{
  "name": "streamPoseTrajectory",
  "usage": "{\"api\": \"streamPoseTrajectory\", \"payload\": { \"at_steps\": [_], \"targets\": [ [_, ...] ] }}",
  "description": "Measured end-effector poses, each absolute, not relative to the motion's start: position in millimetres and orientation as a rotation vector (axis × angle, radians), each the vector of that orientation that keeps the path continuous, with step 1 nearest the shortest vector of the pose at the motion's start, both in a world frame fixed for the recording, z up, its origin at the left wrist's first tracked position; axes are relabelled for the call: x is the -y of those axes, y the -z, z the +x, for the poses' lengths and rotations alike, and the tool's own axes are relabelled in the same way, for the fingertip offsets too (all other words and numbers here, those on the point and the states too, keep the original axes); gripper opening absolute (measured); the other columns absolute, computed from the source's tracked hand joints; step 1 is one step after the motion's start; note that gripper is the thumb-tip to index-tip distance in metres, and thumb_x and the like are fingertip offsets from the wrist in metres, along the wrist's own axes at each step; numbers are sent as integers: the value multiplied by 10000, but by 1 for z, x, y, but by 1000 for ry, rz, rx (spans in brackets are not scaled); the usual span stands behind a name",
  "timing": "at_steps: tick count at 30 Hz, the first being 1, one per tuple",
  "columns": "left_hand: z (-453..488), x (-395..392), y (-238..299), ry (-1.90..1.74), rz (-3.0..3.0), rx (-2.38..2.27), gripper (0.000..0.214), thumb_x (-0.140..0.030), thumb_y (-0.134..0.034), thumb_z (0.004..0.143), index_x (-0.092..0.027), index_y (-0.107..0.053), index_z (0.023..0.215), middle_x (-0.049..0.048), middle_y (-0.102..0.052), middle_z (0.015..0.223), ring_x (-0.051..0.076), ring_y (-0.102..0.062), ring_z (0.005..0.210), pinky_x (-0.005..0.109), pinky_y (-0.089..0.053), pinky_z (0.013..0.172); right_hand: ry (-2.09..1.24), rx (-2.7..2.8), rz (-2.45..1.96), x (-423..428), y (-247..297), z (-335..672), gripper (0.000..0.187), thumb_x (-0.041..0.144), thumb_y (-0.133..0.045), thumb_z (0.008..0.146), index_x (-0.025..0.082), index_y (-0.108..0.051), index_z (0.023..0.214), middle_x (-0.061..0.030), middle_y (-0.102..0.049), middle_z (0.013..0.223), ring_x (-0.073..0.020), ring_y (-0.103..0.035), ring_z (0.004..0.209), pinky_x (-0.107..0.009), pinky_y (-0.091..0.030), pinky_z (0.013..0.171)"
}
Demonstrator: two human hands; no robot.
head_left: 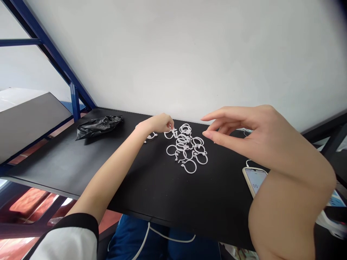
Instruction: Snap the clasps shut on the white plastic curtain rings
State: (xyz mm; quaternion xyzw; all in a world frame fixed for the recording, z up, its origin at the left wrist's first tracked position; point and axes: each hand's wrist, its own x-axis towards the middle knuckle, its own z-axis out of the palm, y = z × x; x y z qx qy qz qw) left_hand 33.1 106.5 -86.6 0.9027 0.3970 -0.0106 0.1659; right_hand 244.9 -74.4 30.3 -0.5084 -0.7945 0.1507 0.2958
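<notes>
A pile of several white plastic rings (188, 150) lies on the black table (81, 162) near the wall. My left hand (158, 124) reaches to the pile's left edge, its fingertips pinched on one white ring (170, 134) that rests on the table. Another loose ring (151, 136) lies just under that hand. My right hand (244, 131) hovers raised at the pile's right side, fingers apart and holding nothing.
A crumpled black plastic bag (98, 125) lies at the table's far left. A phone (255, 180) with a lit screen and a white cable sits at the right, partly behind my right forearm. A blue metal frame (73, 94) and a grey shelf (29, 119) stand to the left.
</notes>
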Motion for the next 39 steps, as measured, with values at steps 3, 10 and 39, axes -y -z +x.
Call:
{"api": "streamPoseTrajectory", "payload": {
  "at_steps": [3, 10, 39],
  "targets": [
    [32, -98, 74, 30, 2535, -1018, 309, -225, -545, 776, -239, -749, 1007, 15, -735, 942, 146, -644, 765, 218, -477, 707, -402, 2111, -1352, 75, -31, 245, 185, 373, -679, 820, 280, -725, 973, -10, -728, 804, -214, -686, 692, -353, -553, 621],
    [39, -66, 41, -354, 2480, -764, 266, -235, -550, 855, -179, -729, 1043, 42, -724, 1003, 129, -633, 804, 217, -479, 697, -375, 2128, -1390, 71, -26, 248, 183, 390, -663, 836, 288, -720, 977, -3, -725, 802, -197, -679, 668, -329, -533, 568],
    [43, 0, -1, -972, 2277, -370, 107, -164, -604, 881, -150, -696, 934, 34, -680, 859, 74, -626, 688, 183, -509, 550, -153, 2178, -1192, 80, -36, 250, 135, 226, -661, 815, 252, -648, 684, 25, -725, 729, -193, -688, 663, -325, -523, 597]
  ]
}}
